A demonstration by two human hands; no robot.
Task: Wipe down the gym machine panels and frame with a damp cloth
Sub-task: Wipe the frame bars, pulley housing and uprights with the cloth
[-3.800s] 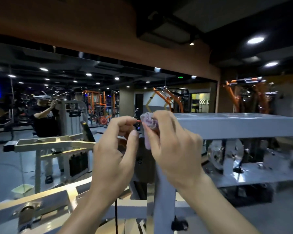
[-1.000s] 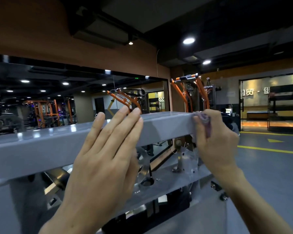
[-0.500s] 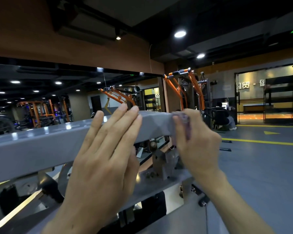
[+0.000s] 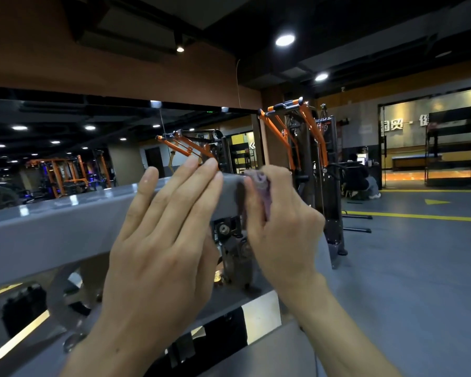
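Note:
A grey metal top beam [image 4: 65, 227] of the gym machine runs across the view from the left to the middle. My left hand [image 4: 163, 240] lies flat against the beam's front face with its fingers straight. My right hand [image 4: 280, 224] grips a small purple cloth [image 4: 263, 191] and holds it against the beam's right end. Below the beam, a bracket with a bolt [image 4: 225, 229] and grey lower frame parts [image 4: 256, 308] show between my hands.
An orange and black cable machine [image 4: 305, 148] stands behind the beam's end. A wall mirror [image 4: 93, 148] fills the back left. A seated person [image 4: 356, 175] is far right, by yellow floor lines [image 4: 419, 216] on grey floor.
My right hand has slid the cloth along the beam up to its right end. My left hand stays flat on the beam. The camera has turned right.

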